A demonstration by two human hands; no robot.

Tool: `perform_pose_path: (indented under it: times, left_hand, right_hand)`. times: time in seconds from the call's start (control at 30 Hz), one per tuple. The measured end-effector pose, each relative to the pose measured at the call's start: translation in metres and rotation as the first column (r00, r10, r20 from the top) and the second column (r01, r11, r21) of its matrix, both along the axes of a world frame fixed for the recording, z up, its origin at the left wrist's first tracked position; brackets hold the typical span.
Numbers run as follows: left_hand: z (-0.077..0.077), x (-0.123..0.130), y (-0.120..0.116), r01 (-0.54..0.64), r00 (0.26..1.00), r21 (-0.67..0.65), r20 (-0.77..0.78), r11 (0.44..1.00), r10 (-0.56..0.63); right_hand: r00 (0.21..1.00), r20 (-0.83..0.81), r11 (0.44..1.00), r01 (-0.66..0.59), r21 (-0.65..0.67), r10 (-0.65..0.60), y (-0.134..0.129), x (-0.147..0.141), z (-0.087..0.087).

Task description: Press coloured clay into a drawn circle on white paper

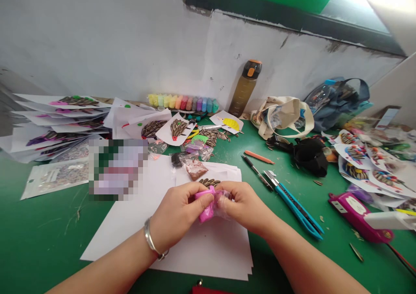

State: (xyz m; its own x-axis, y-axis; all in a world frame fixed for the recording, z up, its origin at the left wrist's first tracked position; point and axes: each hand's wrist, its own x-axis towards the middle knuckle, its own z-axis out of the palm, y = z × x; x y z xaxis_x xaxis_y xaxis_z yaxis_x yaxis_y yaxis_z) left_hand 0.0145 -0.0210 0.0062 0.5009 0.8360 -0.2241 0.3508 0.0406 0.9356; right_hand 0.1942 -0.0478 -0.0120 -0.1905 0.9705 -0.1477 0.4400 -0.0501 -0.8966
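Note:
Above white paper sheets (195, 250), my left hand (182, 207) pinches a pink lump of clay (204, 214) between thumb and fingers. My right hand (240, 203) is closed on the clear plastic wrapper (224, 198) around the pink clay, close beside the left. Just behind both hands, sunflower seeds (209, 182) lie on the paper, partly hidden by the fingers. A small bag of brown clay (196, 168) rests beyond them.
Blue scissors or cutter (295, 207), a pen (256, 172) and an orange pencil (259, 157) lie right of the paper. A bottle (244, 88) stands against the wall. Seed-decorated sheets (65, 129) are stacked left; a magenta glue gun (360, 218) lies right.

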Motion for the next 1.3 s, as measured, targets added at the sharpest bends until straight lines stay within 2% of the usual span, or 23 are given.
perform_pose_path:
  times: [0.23,0.33,0.5,0.63,0.73,0.87,1.03,1.13,1.3]
  left_hand:
    - [-0.001,-0.001,0.002,-0.019,1.000,-0.027,0.020,0.999,0.020]
    - [0.000,0.000,0.000,0.001,1.000,-0.041,0.021,0.999,0.000]
    - [0.003,-0.001,0.003,-0.017,0.999,-0.052,0.043,0.999,0.019]
    - [0.003,-0.003,0.008,-0.036,0.997,-0.038,0.070,0.999,0.039]
    - [0.002,-0.003,0.010,-0.040,0.991,-0.089,0.120,0.995,0.051]
    - [-0.001,-0.003,0.011,-0.041,0.980,-0.172,0.183,0.984,0.073]
    - [-0.006,-0.006,0.016,-0.045,0.973,-0.162,0.214,0.986,0.080]
    - [-0.007,-0.014,0.025,-0.109,0.963,-0.135,0.232,0.985,0.139]
    - [-0.011,-0.033,0.048,-0.344,0.920,-0.024,0.193,0.939,0.342]
  right_hand:
    - [0.999,0.003,0.994,-0.033,0.103,0.033,0.001,0.003,0.001]
    - [0.998,-0.014,0.995,-0.061,0.080,0.062,0.001,0.006,0.002]
    - [0.986,-0.157,0.998,-0.061,0.020,0.063,0.003,0.014,0.003]
    - [0.944,-0.329,0.998,-0.006,0.066,0.027,0.003,0.017,0.000]
    - [0.880,-0.475,0.992,0.048,0.114,0.012,0.003,0.016,-0.003]
    - [0.831,-0.555,0.989,0.109,0.103,-0.034,0.005,0.014,-0.004]
    - [0.749,-0.634,0.956,0.287,0.053,-0.190,0.009,0.018,-0.004]
    - [0.715,-0.645,0.940,0.340,-0.016,-0.269,0.011,0.021,-0.005]
    - [0.723,-0.592,0.923,0.370,-0.102,-0.355,0.014,0.021,-0.009]
